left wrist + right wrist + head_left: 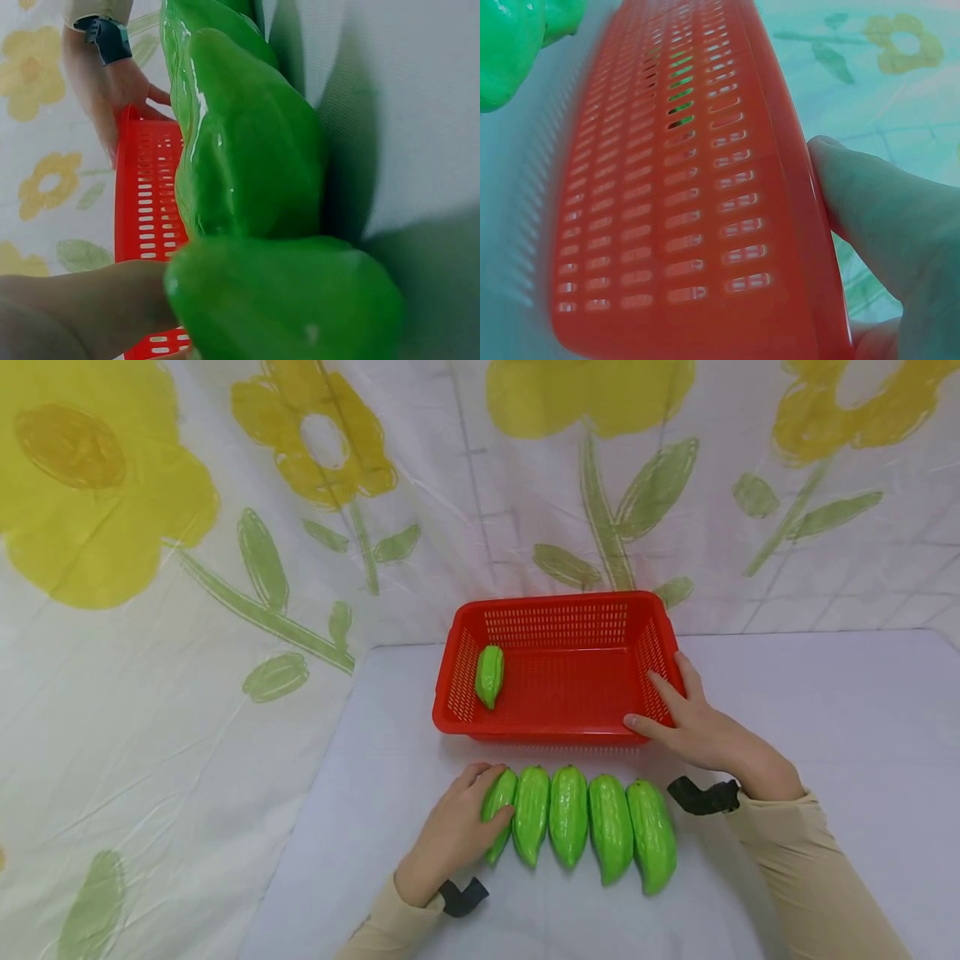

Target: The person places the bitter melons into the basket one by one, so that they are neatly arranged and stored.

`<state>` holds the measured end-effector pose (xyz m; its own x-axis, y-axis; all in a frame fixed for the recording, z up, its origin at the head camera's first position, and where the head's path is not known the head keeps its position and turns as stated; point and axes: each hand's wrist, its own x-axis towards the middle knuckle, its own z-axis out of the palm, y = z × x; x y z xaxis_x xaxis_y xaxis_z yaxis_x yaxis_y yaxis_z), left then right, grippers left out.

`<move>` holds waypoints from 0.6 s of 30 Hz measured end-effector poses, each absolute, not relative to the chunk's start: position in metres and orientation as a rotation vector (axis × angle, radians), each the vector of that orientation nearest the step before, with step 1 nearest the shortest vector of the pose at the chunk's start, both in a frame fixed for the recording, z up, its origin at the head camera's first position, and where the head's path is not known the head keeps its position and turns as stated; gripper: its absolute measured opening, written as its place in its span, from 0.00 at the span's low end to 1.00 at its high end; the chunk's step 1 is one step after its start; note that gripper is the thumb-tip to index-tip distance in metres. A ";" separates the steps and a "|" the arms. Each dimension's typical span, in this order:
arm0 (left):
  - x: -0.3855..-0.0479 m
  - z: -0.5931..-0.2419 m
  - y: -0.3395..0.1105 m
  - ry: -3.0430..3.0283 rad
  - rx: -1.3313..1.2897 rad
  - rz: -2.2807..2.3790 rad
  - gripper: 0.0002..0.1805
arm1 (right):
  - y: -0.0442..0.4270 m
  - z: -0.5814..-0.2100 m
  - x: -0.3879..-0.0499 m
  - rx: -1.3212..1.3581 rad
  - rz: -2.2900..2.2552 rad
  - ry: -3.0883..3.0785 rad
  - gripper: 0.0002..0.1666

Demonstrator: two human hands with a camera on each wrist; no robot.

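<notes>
Several green, ridged, tapered vegetables stand in a row below a red basket (555,733) in the head view. The left hand (459,822) grips the leftmost one (501,793), thumb on its right side and fingers over its top; in the left wrist view that vegetable (285,300) lies against the thumb. The right hand (693,722) holds the basket's right front corner, fingers spread over the rim; the right wrist view has its thumb (877,202) on the basket's rim (799,172). One more green vegetable (490,677) lies inside the basket at its left end.
A white cloth-covered table (847,718) lies under everything. Behind and to the left hangs a white sheet (450,527) printed with yellow flowers and green leaves. Dark bands are on both wrists.
</notes>
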<state>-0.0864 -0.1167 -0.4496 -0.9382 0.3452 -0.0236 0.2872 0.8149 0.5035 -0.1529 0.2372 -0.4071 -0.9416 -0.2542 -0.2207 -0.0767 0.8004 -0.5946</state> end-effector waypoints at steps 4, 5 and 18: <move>-0.087 -0.451 -0.116 2.883 0.495 0.788 0.31 | 0.237 -0.407 -0.153 -0.253 -0.873 2.698 0.63; -0.087 -0.451 -0.116 2.881 0.491 0.792 0.31 | 0.237 -0.407 -0.153 -0.254 -0.872 2.699 0.63; -0.086 -0.451 -0.118 2.877 0.463 0.831 0.31 | 0.236 -0.405 -0.152 -0.249 -0.889 2.692 0.63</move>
